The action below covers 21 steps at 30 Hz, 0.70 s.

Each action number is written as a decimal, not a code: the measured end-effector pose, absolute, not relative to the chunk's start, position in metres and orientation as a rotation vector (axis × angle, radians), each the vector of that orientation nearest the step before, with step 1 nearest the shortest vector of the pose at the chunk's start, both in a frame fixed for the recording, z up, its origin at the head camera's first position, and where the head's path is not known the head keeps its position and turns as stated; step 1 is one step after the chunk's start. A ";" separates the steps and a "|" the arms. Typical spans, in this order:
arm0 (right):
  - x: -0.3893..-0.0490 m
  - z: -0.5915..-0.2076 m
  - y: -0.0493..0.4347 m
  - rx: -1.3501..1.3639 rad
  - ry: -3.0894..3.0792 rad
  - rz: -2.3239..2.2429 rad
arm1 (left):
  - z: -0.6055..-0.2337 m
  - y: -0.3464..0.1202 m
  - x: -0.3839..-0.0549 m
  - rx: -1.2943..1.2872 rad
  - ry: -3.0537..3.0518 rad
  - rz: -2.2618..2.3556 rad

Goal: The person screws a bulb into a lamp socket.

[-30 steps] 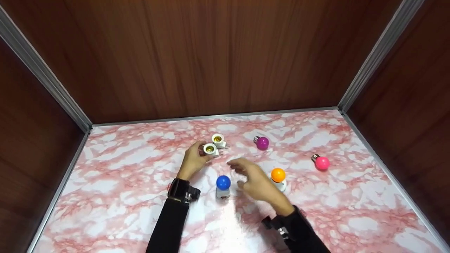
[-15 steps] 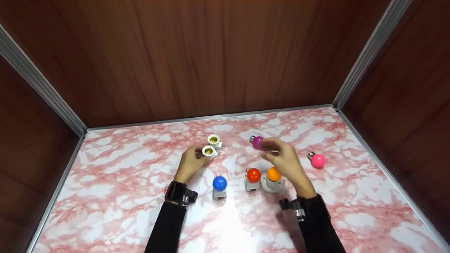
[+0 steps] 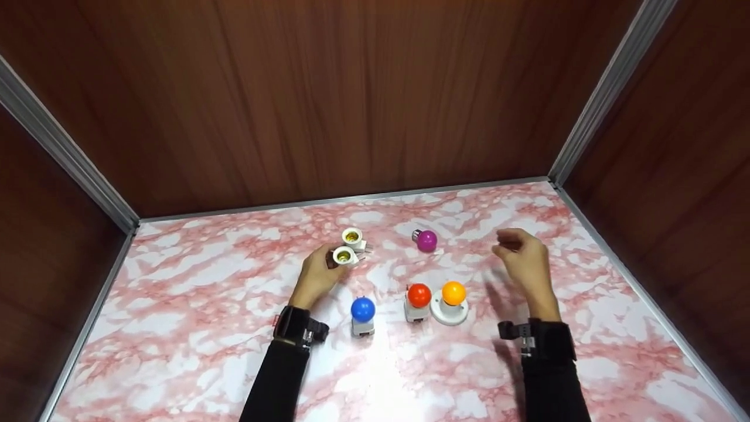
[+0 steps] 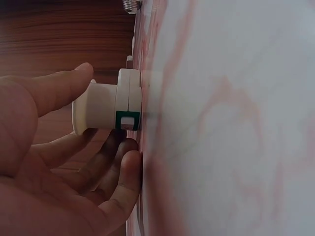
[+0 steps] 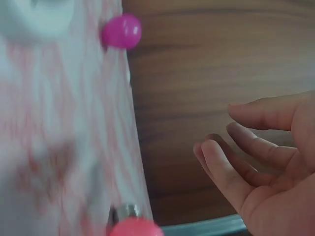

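Observation:
My left hand [image 3: 319,275] grips a white plug-in bulb socket [image 3: 344,256], thumb and fingers on either side of it. In the left wrist view this socket [image 4: 101,105] sits at the marbled surface, a small switch on its side. Just behind it stands a second white socket [image 3: 352,237], its brass-coloured inside facing up. My right hand [image 3: 527,261] is raised at the right with loosely bent fingers and nothing between them. Nearest to it is a pink bulb [image 5: 135,228], hidden behind the hand in the head view. A purple bulb [image 3: 427,241] lies between the hands.
A blue bulb [image 3: 363,309] and a red bulb [image 3: 419,295] stand in switch sockets at the front middle. Beside the red one, an orange bulb [image 3: 454,293] sits on a round white base [image 3: 450,315]. Brown wood-grain panels [image 3: 351,105] enclose the back and sides.
My right hand has moved from near the blue bulb, past the purple bulb, to the right, uncovering the red bulb and covering the pink one. My left hand stays on the front socket.

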State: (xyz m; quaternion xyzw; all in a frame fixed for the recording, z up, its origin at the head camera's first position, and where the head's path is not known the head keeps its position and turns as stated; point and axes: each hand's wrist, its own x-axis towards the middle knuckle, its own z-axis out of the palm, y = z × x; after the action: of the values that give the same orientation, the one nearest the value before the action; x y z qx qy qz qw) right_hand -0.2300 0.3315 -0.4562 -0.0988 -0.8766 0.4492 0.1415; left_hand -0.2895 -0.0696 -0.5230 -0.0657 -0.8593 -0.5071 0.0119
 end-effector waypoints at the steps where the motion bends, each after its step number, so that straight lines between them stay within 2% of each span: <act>1: -0.230 -0.458 0.336 -0.302 -2.530 1.279 | -0.523 -0.069 -0.289 -0.206 -2.680 -1.578; 21: -0.228 -0.480 0.370 -0.374 -2.676 0.932 | -0.506 -0.075 -0.279 -0.135 -2.684 -1.606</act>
State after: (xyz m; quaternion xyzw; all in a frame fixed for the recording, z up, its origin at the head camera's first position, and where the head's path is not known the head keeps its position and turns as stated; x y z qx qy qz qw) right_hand -0.2276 0.3705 -0.4798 -0.1294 -0.9269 0.3228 0.1412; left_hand -0.2792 -0.0755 -0.5059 -0.0430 -0.8574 -0.5129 0.0056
